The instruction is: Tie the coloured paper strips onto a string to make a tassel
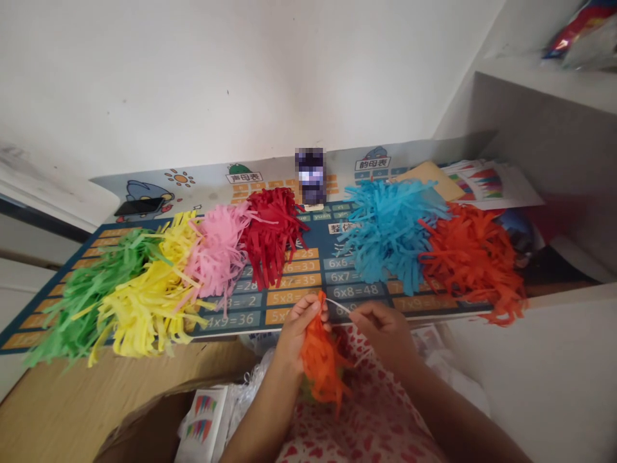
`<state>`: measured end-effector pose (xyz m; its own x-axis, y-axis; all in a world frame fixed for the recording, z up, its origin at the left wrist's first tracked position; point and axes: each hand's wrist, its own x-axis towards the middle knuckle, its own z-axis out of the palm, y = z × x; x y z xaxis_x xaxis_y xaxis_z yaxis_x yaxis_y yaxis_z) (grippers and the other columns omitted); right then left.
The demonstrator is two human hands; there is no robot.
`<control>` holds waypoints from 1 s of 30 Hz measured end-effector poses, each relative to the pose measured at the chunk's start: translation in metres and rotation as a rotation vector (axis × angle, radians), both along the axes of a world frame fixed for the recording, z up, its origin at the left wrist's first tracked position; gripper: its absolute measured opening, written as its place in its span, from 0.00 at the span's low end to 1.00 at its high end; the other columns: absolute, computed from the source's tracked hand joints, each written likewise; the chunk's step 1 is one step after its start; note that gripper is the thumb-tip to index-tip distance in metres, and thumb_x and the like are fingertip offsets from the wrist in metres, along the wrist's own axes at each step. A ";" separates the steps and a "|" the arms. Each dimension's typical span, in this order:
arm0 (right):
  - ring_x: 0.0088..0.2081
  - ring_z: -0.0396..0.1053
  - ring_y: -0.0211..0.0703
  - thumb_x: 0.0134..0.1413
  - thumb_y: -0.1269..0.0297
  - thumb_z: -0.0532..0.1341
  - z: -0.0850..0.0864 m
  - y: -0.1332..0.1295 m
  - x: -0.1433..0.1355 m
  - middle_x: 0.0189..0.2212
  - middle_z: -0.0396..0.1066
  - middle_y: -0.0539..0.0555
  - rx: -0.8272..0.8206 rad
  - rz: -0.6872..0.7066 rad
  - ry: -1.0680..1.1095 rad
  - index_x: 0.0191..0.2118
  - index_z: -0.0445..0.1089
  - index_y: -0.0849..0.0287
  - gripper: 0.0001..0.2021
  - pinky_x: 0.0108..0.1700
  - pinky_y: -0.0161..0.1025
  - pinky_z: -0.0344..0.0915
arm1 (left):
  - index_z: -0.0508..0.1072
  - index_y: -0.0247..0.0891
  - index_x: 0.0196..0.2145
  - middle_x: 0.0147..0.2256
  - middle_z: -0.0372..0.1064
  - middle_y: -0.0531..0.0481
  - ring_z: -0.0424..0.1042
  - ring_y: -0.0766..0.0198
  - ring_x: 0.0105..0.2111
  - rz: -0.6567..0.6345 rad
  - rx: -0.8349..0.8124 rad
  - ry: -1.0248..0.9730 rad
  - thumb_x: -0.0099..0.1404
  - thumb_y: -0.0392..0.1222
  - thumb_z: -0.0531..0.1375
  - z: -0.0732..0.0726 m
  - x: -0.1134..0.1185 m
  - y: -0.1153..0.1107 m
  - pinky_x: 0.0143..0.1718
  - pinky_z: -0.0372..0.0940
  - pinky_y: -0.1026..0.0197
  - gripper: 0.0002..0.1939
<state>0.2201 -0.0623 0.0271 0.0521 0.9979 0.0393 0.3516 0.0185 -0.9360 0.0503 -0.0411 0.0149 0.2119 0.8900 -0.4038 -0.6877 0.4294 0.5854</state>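
Note:
An orange tissue paper tassel [322, 360] hangs from my left hand [306, 321], whose fingers are closed round its twisted top. A thin white string [339, 305] runs from that top to my right hand [383, 331], which pinches its other end. Several fringed paper tassel bundles lie on the table beyond my hands: green [103, 283], yellow [149, 302], pink [219, 251] and red [274, 235] to the left, blue [393, 231] and orange [475, 260] to the right. The green and yellow ones overhang the front edge.
A printed mat [294, 302] with sums covers the table. A phone [139, 206] lies at the back left; a blurred-out device [311, 177] stands mid-back. Printed cards [482, 183] lie back right, beside a shelf wall [544, 148]. Below stands a box with plastic-wrapped packs [205, 421].

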 end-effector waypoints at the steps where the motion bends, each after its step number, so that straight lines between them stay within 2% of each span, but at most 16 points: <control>1: 0.21 0.59 0.35 0.54 0.57 0.60 -0.001 0.000 0.001 0.17 0.64 0.48 -0.003 0.000 -0.003 0.23 0.71 0.59 0.14 0.25 0.31 0.55 | 0.70 0.35 0.29 0.25 0.69 0.55 0.67 0.73 0.22 -0.003 0.004 0.002 0.48 0.39 0.74 0.000 0.000 0.000 0.23 0.66 0.72 0.17; 8: 0.21 0.61 0.34 0.53 0.59 0.59 0.001 0.001 -0.002 0.18 0.67 0.49 -0.010 0.059 0.005 0.23 0.73 0.59 0.13 0.25 0.31 0.56 | 0.70 0.36 0.30 0.22 0.69 0.56 0.68 0.73 0.20 -0.022 0.027 0.042 0.48 0.41 0.74 -0.004 0.002 0.000 0.23 0.67 0.71 0.17; 14: 0.20 0.60 0.34 0.53 0.60 0.58 0.002 0.001 -0.003 0.17 0.65 0.48 -0.001 0.093 -0.037 0.22 0.71 0.59 0.13 0.24 0.31 0.55 | 0.70 0.36 0.30 0.23 0.70 0.56 0.69 0.72 0.20 -0.020 0.038 0.080 0.48 0.41 0.73 -0.005 0.000 0.000 0.23 0.66 0.70 0.17; 19: 0.22 0.62 0.35 0.55 0.59 0.58 -0.001 0.002 -0.004 0.19 0.68 0.48 -0.012 0.093 -0.027 0.24 0.71 0.59 0.13 0.26 0.32 0.56 | 0.70 0.36 0.30 0.22 0.70 0.56 0.68 0.72 0.20 -0.026 0.113 0.199 0.51 0.45 0.72 -0.006 0.004 -0.003 0.24 0.64 0.70 0.16; 21: 0.25 0.64 0.36 0.59 0.58 0.57 -0.003 0.003 -0.006 0.23 0.70 0.49 -0.039 0.129 -0.030 0.28 0.73 0.58 0.14 0.28 0.33 0.58 | 0.70 0.36 0.30 0.22 0.69 0.56 0.67 0.72 0.20 -0.013 0.178 0.306 0.53 0.45 0.70 -0.005 0.007 -0.005 0.25 0.63 0.69 0.15; 23: 0.27 0.66 0.38 0.59 0.56 0.58 -0.005 0.004 -0.006 0.26 0.71 0.49 -0.075 0.170 -0.059 0.38 0.73 0.58 0.11 0.30 0.33 0.59 | 0.69 0.37 0.30 0.23 0.68 0.56 0.67 0.71 0.22 0.014 0.277 0.461 0.55 0.43 0.69 -0.004 0.008 -0.008 0.25 0.63 0.69 0.12; 25: 0.30 0.67 0.39 0.58 0.56 0.60 -0.005 0.006 -0.005 0.29 0.71 0.49 -0.095 0.212 -0.088 0.50 0.68 0.57 0.17 0.31 0.34 0.60 | 0.69 0.38 0.31 0.26 0.70 0.55 0.69 0.69 0.25 0.040 0.409 0.669 0.57 0.41 0.66 -0.001 0.008 -0.012 0.28 0.64 0.67 0.09; 26: 0.31 0.68 0.40 0.59 0.56 0.60 -0.005 0.007 -0.004 0.31 0.71 0.49 -0.091 0.237 -0.100 0.52 0.66 0.56 0.18 0.33 0.35 0.61 | 0.70 0.38 0.32 0.28 0.71 0.53 0.71 0.68 0.28 0.044 0.483 0.793 0.58 0.39 0.65 0.000 0.006 -0.014 0.31 0.65 0.66 0.07; 29: 0.34 0.68 0.40 0.64 0.57 0.55 -0.004 0.010 -0.003 0.33 0.72 0.51 -0.038 0.307 -0.166 0.42 0.70 0.56 0.10 0.36 0.37 0.60 | 0.72 0.39 0.36 0.34 0.74 0.50 0.74 0.63 0.35 -0.006 0.682 1.139 0.60 0.37 0.63 0.002 0.001 -0.019 0.39 0.67 0.61 0.05; 30: 0.34 0.68 0.41 0.65 0.58 0.54 -0.005 0.011 -0.004 0.33 0.72 0.51 -0.006 0.322 -0.201 0.39 0.70 0.56 0.11 0.36 0.37 0.60 | 0.73 0.40 0.38 0.35 0.74 0.50 0.74 0.62 0.36 -0.036 0.725 1.207 0.60 0.37 0.62 0.002 -0.001 -0.020 0.40 0.66 0.61 0.06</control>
